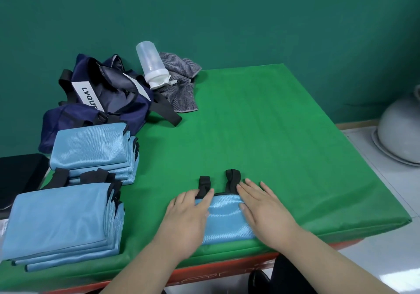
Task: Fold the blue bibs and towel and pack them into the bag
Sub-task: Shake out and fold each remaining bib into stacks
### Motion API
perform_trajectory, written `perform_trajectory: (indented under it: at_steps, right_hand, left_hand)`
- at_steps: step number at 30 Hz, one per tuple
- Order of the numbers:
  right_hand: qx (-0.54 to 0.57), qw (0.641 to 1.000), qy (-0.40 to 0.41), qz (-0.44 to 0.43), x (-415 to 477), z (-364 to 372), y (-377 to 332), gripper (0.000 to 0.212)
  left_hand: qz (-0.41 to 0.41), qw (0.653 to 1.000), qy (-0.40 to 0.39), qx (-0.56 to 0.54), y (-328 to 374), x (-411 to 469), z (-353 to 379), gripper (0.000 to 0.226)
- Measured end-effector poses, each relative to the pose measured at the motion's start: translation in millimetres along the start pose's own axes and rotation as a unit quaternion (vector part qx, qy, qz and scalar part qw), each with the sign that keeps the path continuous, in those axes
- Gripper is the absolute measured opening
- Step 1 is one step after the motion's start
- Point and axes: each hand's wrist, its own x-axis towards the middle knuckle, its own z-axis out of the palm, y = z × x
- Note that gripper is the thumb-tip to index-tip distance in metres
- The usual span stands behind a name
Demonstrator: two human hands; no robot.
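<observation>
While both lay flat and uncurled, the left grip (188, 214) and right grip (263, 209) pressed the folded blue bib (225, 216) between them onto the desk (272, 134).

Both bare arms reach in over the front edge of the table (272, 139), angled toward each other. The left hand (187, 218) and the right hand (267, 212) lie palm down, side by side but apart. Their fingers are straight, slightly spread, and point toward the far edge.
</observation>
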Motion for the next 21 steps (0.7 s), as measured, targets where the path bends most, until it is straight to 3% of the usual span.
perform_trajectory:
  at_steps: [3, 6, 11, 13, 16, 21]
  right_hand:
    - [0.01, 0.998, 0.052, -0.016, -5, 1, 0, 0.056]
    - [0.051, 0.995, 0.087, -0.017, -5, -3, -4, 0.046]
    - [0.169, 0.984, 0.027, 0.041, 3, -24, -6, 0.035]
    - [0.279, 0.956, 0.003, 0.09, 2, -34, -8, 0.031]
    - [0.445, 0.886, -0.014, 0.133, 0, -50, -16, 0.029]
    - [0.545, 0.831, 0.003, 0.111, 3, -76, -52, 0.029]
  left_hand:
    - [0.009, 0.998, 0.058, -0.005, -3, -7, 0, 0.052]
    - [-0.027, 0.994, 0.038, -0.095, -5, -8, -4, 0.049]
    - [-0.036, 0.99, 0.017, -0.139, -2, -8, -19, 0.046]
    - [-0.049, 0.982, -0.004, -0.182, -6, -12, -24, 0.043]
    - [-0.048, 0.958, -0.007, -0.282, -16, -21, -38, 0.037]
    - [-0.044, 0.912, 0.048, -0.405, -36, -54, -76, 0.036]
